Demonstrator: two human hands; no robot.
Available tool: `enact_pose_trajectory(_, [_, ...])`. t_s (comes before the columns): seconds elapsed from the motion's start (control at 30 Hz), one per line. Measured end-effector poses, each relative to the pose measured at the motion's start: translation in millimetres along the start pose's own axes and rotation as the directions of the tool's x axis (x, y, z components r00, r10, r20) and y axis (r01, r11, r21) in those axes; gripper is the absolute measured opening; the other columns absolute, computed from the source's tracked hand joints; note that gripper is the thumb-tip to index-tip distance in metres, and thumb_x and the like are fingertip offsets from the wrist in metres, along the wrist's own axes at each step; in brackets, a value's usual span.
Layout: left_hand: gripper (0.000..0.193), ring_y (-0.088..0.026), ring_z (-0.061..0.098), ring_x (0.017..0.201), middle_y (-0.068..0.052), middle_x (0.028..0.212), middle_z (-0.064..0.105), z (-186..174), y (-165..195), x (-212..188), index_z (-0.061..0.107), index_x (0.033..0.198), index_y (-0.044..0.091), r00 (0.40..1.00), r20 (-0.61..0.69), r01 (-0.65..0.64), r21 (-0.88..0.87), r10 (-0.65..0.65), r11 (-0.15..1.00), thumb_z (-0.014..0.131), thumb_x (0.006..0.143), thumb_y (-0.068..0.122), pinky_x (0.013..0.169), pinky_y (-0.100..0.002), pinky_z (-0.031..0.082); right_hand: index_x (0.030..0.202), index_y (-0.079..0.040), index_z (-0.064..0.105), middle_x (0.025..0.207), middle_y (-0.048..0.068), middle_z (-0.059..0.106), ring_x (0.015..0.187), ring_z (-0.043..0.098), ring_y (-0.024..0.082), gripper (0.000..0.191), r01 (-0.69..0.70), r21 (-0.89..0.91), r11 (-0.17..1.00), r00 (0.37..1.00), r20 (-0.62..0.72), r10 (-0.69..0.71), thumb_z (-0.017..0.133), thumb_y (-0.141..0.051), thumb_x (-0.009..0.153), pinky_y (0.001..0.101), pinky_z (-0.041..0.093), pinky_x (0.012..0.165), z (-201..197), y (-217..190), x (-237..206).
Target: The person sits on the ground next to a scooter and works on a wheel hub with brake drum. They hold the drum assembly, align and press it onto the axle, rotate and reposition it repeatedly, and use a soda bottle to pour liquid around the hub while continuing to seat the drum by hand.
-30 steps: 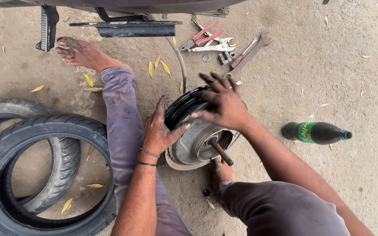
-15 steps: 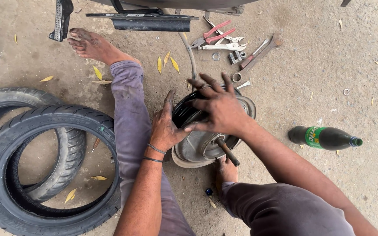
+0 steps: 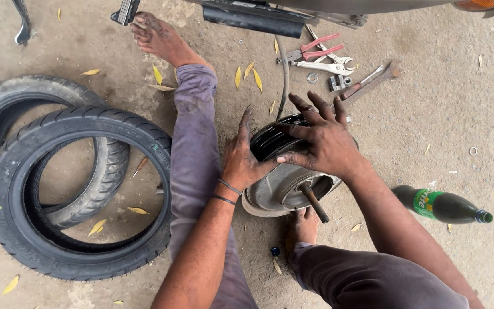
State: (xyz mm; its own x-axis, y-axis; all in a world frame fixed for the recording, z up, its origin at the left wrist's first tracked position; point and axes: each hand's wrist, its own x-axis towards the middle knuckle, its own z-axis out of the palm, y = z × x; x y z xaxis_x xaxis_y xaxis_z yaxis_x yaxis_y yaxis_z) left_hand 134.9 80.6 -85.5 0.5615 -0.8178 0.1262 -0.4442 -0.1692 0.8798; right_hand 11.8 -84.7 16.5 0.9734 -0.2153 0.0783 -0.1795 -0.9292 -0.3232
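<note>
Both hands are working a grey metal scooter wheel hub with a dark ribbed rim (image 3: 284, 180), which is lying on the bare concrete floor (image 3: 430, 126) between the seated person's legs, its short steel axle (image 3: 314, 201) sticking up toward the camera. The left hand (image 3: 240, 160) is pressing flat against the near-left edge of the rim, thumb raised, so its grip is open and bracing rather than closed. The right hand (image 3: 322, 140) is spreading wide over the black ribbed section, fingers splayed and pushing down; neither grip is wrapping the part. The hub is judged heavy, rigid and probably greasy, so it is best taken at the rim edge or the axle, not the smooth dished face. Left of the left grip, two black rubber tyres (image 3: 75, 189) are lying overlapped. Beyond the right grip, red-handled pliers (image 3: 315, 48) and a wrench (image 3: 367, 80) are resting on the floor; to its right, a green glass bottle (image 3: 444, 206) is lying on its side.
</note>
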Motion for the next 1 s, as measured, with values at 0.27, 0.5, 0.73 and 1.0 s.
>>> enact_pose_trajectory(0.27, [0.132, -0.044, 0.069, 0.115, -0.025, 0.128, 0.068, -5.3, 0.2, 1.9, 0.010, 0.165, 0.008, 0.992, 0.092, 0.095, -0.103, -0.086, 0.990, 0.085, 0.068, 0.057, 0.102, -0.049, 0.054, 0.108, -0.029, 0.080, 0.161, 0.005, 0.044, 0.153, 0.028, 0.040, 0.068, 0.072, -0.092, 0.993, 0.973, 0.225, -0.049, 0.066, -0.083, 0.069, 0.0743, 0.006, 0.119, 7.9, -8.4, 10.4])
enact_pose_trajectory(0.5, [0.131, -0.045, 0.065, 0.124, -0.029, 0.141, 0.062, -0.1, -4.1, 0.6, 0.015, 0.166, 0.006, 0.999, 0.030, -0.024, -0.039, 0.025, 0.999, 0.087, 0.070, 0.059, 0.104, -0.049, 0.053, 0.113, -0.025, 0.078, 0.156, 0.013, 0.045, 0.147, 0.029, 0.045, 0.073, 0.030, -0.057, 0.998, 0.995, 0.099, -0.024, 0.073, -0.081, 0.067, 0.0775, 0.009, 0.113, -2.0, -12.3, 0.0])
enact_pose_trajectory(0.73, [0.130, -0.045, 0.061, 0.127, -0.031, 0.142, 0.056, 2.0, -2.2, -0.1, 0.019, 0.161, 0.002, 0.999, 0.045, 0.008, -0.030, -0.007, 1.000, 0.089, 0.067, 0.057, 0.106, -0.048, 0.049, 0.115, -0.023, 0.078, 0.137, 0.013, 0.060, 0.132, 0.049, 0.039, 0.074, 0.019, 0.017, 1.000, 0.996, 0.087, -0.020, 0.082, -0.071, 0.057, 0.0654, 0.031, 0.107, 6.6, 11.3, -1.2])
enact_pose_trajectory(1.0, [0.096, -0.044, 0.065, 0.115, -0.029, 0.125, 0.062, 12.0, 6.0, -22.8, 0.047, 0.134, -0.005, 0.986, -0.109, 0.130, 0.052, -0.124, 0.990, 0.083, 0.075, 0.062, 0.097, -0.048, 0.052, 0.120, -0.024, 0.077, 0.125, 0.009, 0.069, 0.121, 0.061, 0.033, 0.069, -0.022, 0.089, 0.996, 1.000, 0.011, 0.021, 0.081, -0.068, 0.066, 0.0499, 0.047, 0.101, 2.6, 29.0, -10.2])
